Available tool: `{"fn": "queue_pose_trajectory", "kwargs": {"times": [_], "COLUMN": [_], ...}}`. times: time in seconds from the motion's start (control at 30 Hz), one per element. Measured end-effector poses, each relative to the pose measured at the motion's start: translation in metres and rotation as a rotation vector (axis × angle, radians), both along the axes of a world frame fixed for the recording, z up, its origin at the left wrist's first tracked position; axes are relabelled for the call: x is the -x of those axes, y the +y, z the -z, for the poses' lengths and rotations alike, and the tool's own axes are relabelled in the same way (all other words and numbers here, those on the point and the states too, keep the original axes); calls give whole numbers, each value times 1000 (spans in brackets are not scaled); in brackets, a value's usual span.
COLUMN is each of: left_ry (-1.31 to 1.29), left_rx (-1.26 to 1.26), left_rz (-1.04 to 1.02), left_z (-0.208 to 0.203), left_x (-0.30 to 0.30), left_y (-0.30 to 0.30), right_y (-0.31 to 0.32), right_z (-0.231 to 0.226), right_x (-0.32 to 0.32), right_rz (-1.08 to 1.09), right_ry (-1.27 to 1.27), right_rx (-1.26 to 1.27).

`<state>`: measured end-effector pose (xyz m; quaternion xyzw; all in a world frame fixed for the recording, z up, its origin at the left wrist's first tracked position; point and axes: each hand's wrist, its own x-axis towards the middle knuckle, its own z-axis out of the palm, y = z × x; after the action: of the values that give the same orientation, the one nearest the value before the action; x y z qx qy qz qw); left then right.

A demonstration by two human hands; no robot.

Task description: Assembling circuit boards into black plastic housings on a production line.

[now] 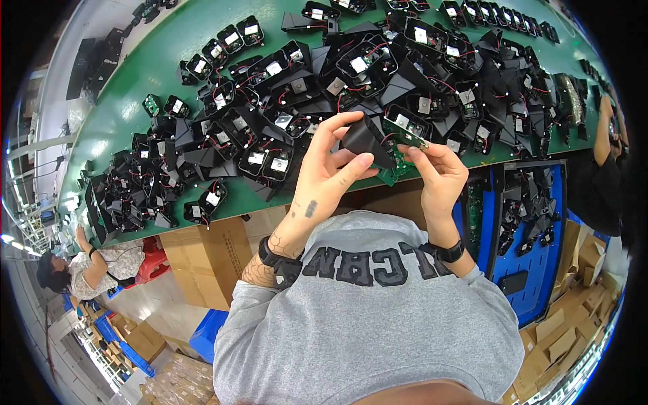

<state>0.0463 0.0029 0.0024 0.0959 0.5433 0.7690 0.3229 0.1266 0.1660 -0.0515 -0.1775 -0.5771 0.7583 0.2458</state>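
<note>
My left hand (329, 162) is closed around a black plastic housing (368, 140), thumb on its near side, fingers behind it. Between the thumb and fingers of my right hand (437, 167) is the edge of a green circuit board (406, 132), held beside the housing's right side. Whether a wire joins the two cannot be made out. Just below, other green circuit boards (391, 175) lie at the table's near edge, partly hidden by my hands. Beyond my hands spreads a heap of black housings (290, 88), many with silvery blocks and red wires inside.
The green table (135, 74) curves across the view. To the right stands a blue crate (520, 273) holding black parts. A cardboard box (206, 260) stands below the table at left. One person (94, 266) sits at far left; another person (597, 179) works at far right.
</note>
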Motion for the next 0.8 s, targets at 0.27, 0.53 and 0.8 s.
{"fn": "queue_pose_trajectory", "kwargs": {"times": [0.27, 0.53, 0.8], "left_ry": [-7, -150, -220], "left_rx": [-7, -72, -20], "left_rz": [45, 101, 160], "left_z": [-2, 0, 10], "left_x": [-4, -2, -3], "left_y": [2, 2, 11], "right_y": [-1, 13, 24], "right_z": [0, 5, -2], "right_x": [4, 2, 5], "right_rz": [78, -32, -186], "right_ry": [69, 202, 452], "right_rx": [-209, -614, -935]}}
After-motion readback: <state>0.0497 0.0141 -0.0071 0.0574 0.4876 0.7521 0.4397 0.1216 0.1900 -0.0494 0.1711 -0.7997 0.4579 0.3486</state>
